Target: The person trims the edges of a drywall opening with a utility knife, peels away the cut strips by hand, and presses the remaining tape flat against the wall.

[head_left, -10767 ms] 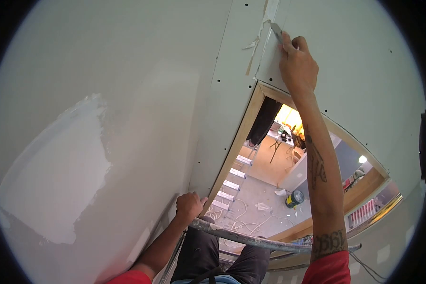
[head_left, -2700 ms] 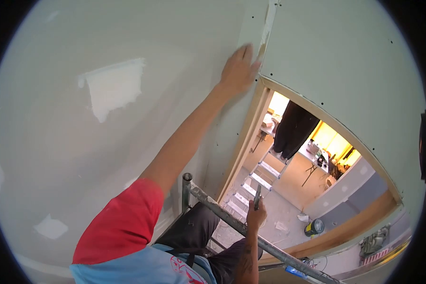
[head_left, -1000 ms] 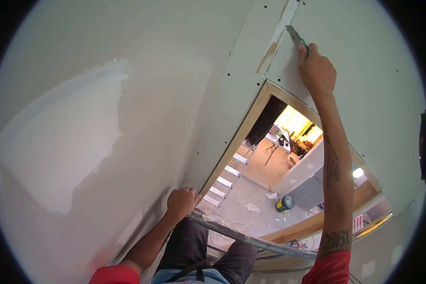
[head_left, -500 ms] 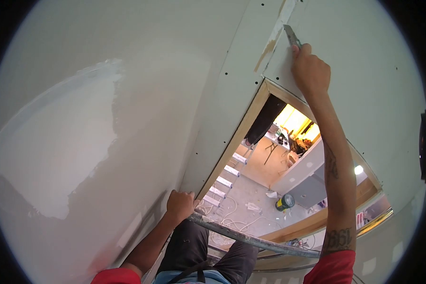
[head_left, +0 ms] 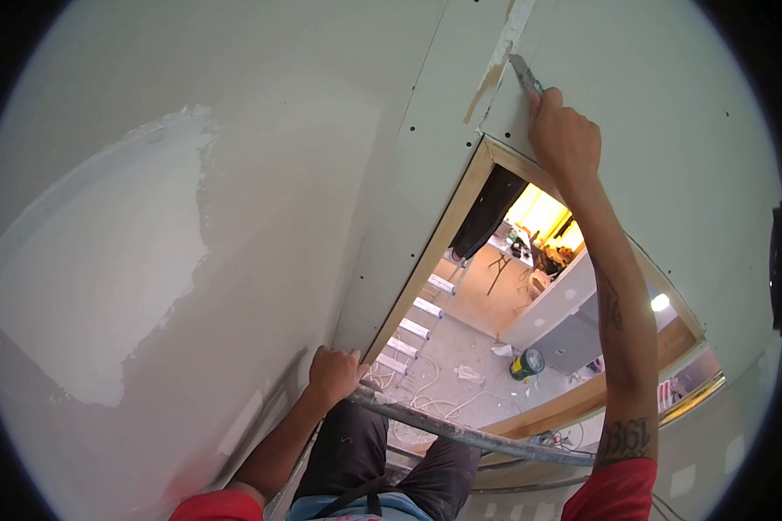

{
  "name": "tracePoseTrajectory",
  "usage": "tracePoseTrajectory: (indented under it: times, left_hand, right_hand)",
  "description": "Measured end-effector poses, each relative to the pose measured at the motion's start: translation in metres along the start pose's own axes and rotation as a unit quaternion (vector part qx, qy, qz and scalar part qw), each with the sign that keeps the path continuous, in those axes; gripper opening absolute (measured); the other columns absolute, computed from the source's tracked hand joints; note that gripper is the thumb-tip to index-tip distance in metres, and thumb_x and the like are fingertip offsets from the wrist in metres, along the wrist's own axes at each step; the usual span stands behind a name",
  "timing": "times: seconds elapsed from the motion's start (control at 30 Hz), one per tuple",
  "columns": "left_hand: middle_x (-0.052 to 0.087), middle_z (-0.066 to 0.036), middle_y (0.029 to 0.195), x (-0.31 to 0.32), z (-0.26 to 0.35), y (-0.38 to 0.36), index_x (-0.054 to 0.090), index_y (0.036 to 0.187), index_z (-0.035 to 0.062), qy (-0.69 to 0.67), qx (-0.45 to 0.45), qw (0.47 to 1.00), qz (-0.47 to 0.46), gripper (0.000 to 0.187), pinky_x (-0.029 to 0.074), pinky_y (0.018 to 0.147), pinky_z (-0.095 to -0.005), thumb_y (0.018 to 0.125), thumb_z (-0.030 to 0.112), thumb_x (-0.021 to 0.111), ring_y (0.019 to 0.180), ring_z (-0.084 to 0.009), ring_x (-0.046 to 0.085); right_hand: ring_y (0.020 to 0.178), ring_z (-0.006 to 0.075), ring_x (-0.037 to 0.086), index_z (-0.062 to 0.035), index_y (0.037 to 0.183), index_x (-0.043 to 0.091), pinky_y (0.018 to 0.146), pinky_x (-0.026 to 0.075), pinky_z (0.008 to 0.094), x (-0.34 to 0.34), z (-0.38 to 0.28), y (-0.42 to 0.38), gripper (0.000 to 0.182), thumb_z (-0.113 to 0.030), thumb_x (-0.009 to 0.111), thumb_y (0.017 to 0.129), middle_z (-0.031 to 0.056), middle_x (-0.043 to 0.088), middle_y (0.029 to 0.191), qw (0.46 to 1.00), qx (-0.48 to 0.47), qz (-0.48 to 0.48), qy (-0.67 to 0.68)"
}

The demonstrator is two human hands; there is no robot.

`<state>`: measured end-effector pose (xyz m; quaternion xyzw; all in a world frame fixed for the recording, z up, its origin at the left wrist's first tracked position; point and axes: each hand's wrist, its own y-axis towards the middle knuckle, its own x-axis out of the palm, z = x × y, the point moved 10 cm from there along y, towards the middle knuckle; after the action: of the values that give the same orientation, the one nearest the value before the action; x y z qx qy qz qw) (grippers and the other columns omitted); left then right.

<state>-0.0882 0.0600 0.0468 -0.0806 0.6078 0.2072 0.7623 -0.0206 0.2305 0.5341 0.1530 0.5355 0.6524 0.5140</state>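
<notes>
My right hand [head_left: 565,137] is wrapped round the handle of a utility knife [head_left: 526,75]. The knife's tip is at a seam [head_left: 498,68] in the wall panel, where white filler and a tan strip show, above the upper corner of a wood-framed opening [head_left: 460,213]. Lower down, my left hand [head_left: 335,375] is closed at the opening's lower left corner, by the end of a grey metal rail [head_left: 469,436]. Its fingertips are partly hidden, and I cannot make out exactly what they grip.
Through the opening show a ladder [head_left: 415,328], loose cables, a dark green bucket [head_left: 527,365] and a cluttered table [head_left: 511,245]. A person's dark-clad leg [head_left: 491,208] is at the opening's upper part. White plaster [head_left: 113,269] covers part of the left wall.
My right hand and the knife have moved slightly left and down along the seam. My left hand stays at the same corner. The view has shifted a little.
</notes>
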Motion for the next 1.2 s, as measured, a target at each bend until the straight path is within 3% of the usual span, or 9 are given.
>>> tracePoseTrajectory:
  times: [0.3,0.37,0.47,0.67,0.83,0.93,1.2]
  left_hand:
    - [0.072,-0.014,0.074,-0.002,-0.004,0.002,0.070,0.093,0.0091,-0.002,-0.026,0.999,0.040,0.044,0.052,0.073,-0.0473,0.097,0.051,0.059,0.073,-0.0320,0.072]
    - [0.071,-0.014,0.072,-0.009,-0.004,0.005,0.070,0.092,0.0090,-0.007,-0.036,0.998,0.046,0.045,0.053,0.071,-0.0471,0.096,0.053,0.059,0.071,-0.0321,0.072]
    - [0.071,-0.013,0.070,-0.014,-0.002,0.004,0.071,0.089,0.0085,-0.001,-0.046,0.997,0.059,0.047,0.053,0.068,-0.0454,0.096,0.053,0.060,0.068,-0.0307,0.072]
    - [0.070,-0.010,0.067,-0.010,-0.005,0.003,0.071,0.086,0.0084,0.015,-0.055,0.996,0.070,0.047,0.053,0.066,-0.0438,0.096,0.053,0.060,0.065,-0.0286,0.071]
    - [0.069,-0.010,0.065,-0.011,-0.003,0.004,0.070,0.085,0.0093,0.038,-0.054,0.994,0.092,0.047,0.052,0.066,-0.0433,0.096,0.053,0.059,0.063,-0.0282,0.070]
    - [0.071,-0.013,0.070,-0.006,-0.006,0.005,0.072,0.088,0.0091,0.019,-0.064,0.996,0.055,0.053,0.054,0.066,-0.0441,0.097,0.058,0.054,0.068,-0.0312,0.071]
    - [0.069,-0.015,0.068,-0.013,-0.004,-0.001,0.071,0.084,0.0081,0.003,-0.053,0.994,0.095,0.052,0.054,0.067,-0.0459,0.098,0.055,0.055,0.066,-0.0334,0.071]
  right_hand:
    - [0.060,0.0377,0.069,-0.0077,0.094,0.054,0.056,0.053,0.0499,0.009,-0.004,-0.026,0.039,-0.043,0.043,0.107,0.0152,0.066,0.061,0.996,-0.065,-0.060,-0.007]
    - [0.062,0.0385,0.069,-0.0073,0.094,0.054,0.057,0.053,0.0502,-0.011,0.021,-0.016,0.040,-0.043,0.043,0.107,0.0157,0.068,0.067,0.999,0.019,0.015,0.047]
    - [0.065,0.0388,0.069,-0.0061,0.094,0.055,0.058,0.053,0.0508,-0.027,0.025,0.008,0.042,-0.043,0.041,0.107,0.0159,0.069,0.074,0.995,-0.006,0.079,0.057]
    - [0.067,0.0385,0.070,-0.0065,0.099,0.059,0.062,0.054,0.0513,-0.017,0.015,0.022,0.041,-0.042,0.041,0.108,0.0152,0.069,0.076,1.000,-0.007,0.016,0.020]
    - [0.067,0.0386,0.070,-0.0067,0.098,0.057,0.061,0.054,0.0516,-0.013,0.008,0.015,0.039,-0.042,0.042,0.107,0.0159,0.070,0.077,0.999,-0.023,0.009,0.024]
    - [0.066,0.0389,0.069,-0.0067,0.098,0.056,0.060,0.053,0.0519,-0.010,0.006,0.010,0.038,-0.041,0.043,0.107,0.0166,0.070,0.076,0.999,-0.029,0.014,0.035]
    - [0.064,0.0395,0.068,-0.0071,0.097,0.055,0.058,0.053,0.0518,-0.001,0.002,-0.003,0.038,-0.041,0.041,0.108,0.0166,0.068,0.072,0.998,-0.040,0.003,0.046]
